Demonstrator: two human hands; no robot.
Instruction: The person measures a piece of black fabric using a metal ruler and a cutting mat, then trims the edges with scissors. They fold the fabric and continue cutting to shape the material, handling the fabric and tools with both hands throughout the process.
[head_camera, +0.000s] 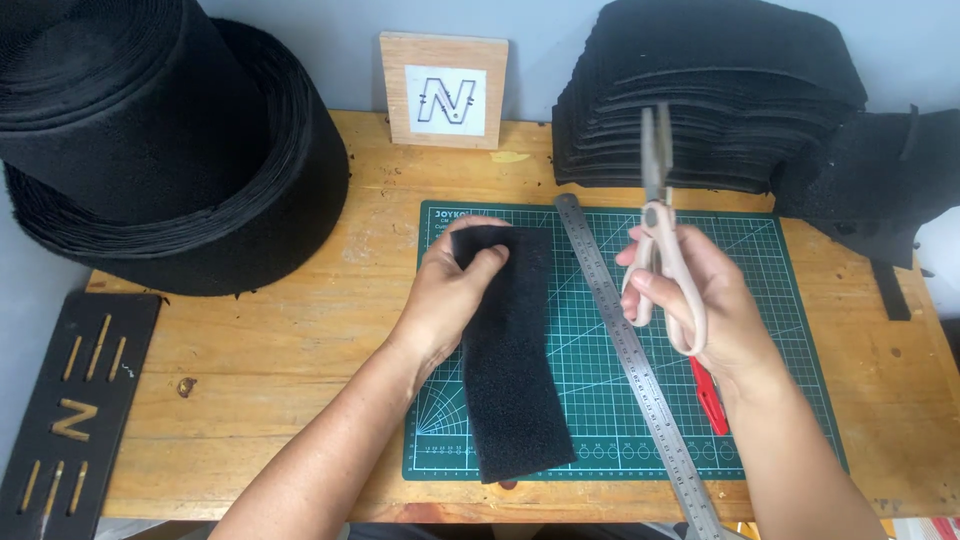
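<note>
— Wooden workbench (280, 330) against a grey wall, green cutting mat (780, 300) in the middle. What's the person got?

— A strip of black felt (510, 380), lying on the mat's left part, its long axis running near to far. The left hand (450, 295) pinches the strip's far end, thumb on top and fingers curled beneath.

— And the other?

— The right hand (700, 300) is closed through the handles of pale scissors (660, 200), blades shut and pointing away, held above the mat just right of the steel ruler (630, 360).

— So the felt lies left of the scissors?

— Yes, with the ruler between them. A big felt roll (170, 150) sits far left and stacked cut pieces (700, 100) far right.
</note>
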